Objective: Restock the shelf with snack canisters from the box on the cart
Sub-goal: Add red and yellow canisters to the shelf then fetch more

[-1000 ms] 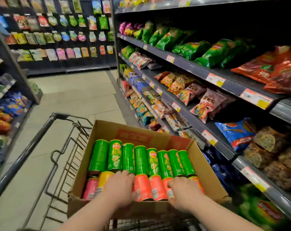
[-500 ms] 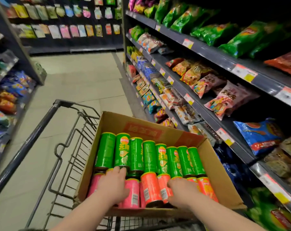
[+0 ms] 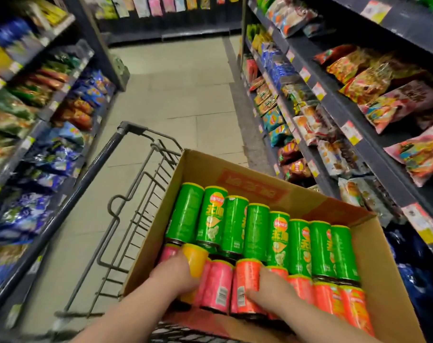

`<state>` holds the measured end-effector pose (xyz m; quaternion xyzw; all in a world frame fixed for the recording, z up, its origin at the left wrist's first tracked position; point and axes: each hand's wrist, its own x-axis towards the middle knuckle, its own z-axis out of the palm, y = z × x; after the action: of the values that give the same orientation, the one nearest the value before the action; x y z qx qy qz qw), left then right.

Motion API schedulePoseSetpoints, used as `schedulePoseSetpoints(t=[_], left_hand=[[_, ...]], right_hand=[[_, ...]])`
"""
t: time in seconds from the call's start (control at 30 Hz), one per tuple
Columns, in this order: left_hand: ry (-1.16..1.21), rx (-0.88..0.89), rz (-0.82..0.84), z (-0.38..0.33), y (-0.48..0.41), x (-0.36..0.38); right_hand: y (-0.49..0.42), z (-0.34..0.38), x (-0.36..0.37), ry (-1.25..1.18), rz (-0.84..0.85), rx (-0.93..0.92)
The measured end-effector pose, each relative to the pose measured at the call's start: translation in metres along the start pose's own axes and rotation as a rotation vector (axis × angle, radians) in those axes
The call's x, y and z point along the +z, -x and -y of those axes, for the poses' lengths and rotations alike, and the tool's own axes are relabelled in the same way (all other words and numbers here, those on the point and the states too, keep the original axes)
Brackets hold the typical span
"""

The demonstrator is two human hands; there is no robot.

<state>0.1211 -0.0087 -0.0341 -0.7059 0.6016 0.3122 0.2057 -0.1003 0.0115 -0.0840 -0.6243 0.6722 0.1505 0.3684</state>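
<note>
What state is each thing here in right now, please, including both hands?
left hand: grips the yellow canister
right hand: grips an orange canister
green canisters: lying side by side in the box
box: open, on the cart

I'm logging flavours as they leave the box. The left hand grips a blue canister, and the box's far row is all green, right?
Not quite. The head view shows the left hand gripping a yellow canister, not a blue one. The rest holds: the far row of the box is all green canisters.
</note>
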Motion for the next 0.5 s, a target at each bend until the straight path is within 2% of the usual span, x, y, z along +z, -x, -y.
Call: schedulePoseSetpoints(t=[0.2,0.33,0.5], left_hand=[[0.038,-0.117,0.026,-0.001,-0.004,0.004],[0.022,-0.129,0.005,-0.001,-0.006,0.007],[0.071,-0.141,-0.004,0.0,-0.006,0.008]], right_hand=[[-0.021,0.008,0.012,-0.038,0.038,0.028],[-0.027,0.012,0.017,-0.05,0.058,0.05],[-0.025,0.006,0.02,-0.24,0.067,0.04]])
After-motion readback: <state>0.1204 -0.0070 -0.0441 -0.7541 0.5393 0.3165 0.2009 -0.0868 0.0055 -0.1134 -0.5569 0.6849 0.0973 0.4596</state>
